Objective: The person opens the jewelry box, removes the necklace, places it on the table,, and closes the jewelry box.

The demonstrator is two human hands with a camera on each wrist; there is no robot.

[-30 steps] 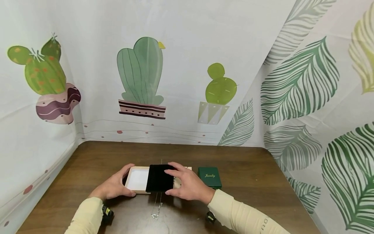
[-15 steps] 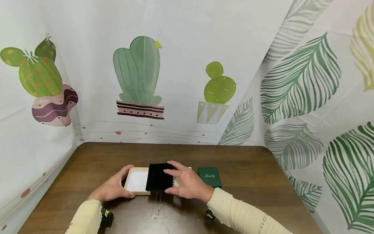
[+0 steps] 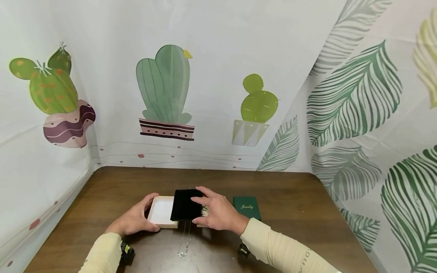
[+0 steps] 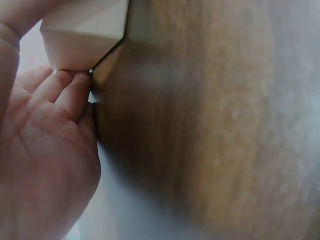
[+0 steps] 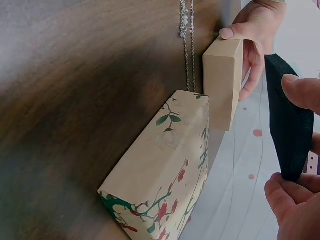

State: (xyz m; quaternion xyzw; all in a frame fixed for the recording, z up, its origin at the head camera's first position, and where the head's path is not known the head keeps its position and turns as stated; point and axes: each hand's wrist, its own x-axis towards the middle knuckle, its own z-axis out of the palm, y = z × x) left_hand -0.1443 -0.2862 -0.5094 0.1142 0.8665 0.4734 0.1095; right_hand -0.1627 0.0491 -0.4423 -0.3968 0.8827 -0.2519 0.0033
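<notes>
My left hand (image 3: 134, 220) grips an open cream cardboard box (image 3: 165, 226) with a white inside, thumb on the near wall and fingers at the far side. In my right hand (image 3: 222, 212) is a flat, square black pad (image 3: 187, 204), pinched by thumb and fingers at its edges. The right wrist view shows this pad (image 5: 290, 120) held up off the table, tilted. Below that hand lies the cream box lid (image 5: 160, 145), printed with red flowers and green leaves. A thin silver chain necklace (image 3: 183, 246) stretches over the table between box and lid, partly hidden by the pad.
A dark green box (image 3: 246, 206) lettered in gold stands just right of the right hand. The brown wooden table (image 3: 290, 212) ends at a white curtain (image 3: 215, 106) printed with cacti and leaves.
The black pad has risen slightly with my right hand, tipping a little. The box and my left hand stay nearly in place; the view itself shifts a bit.
</notes>
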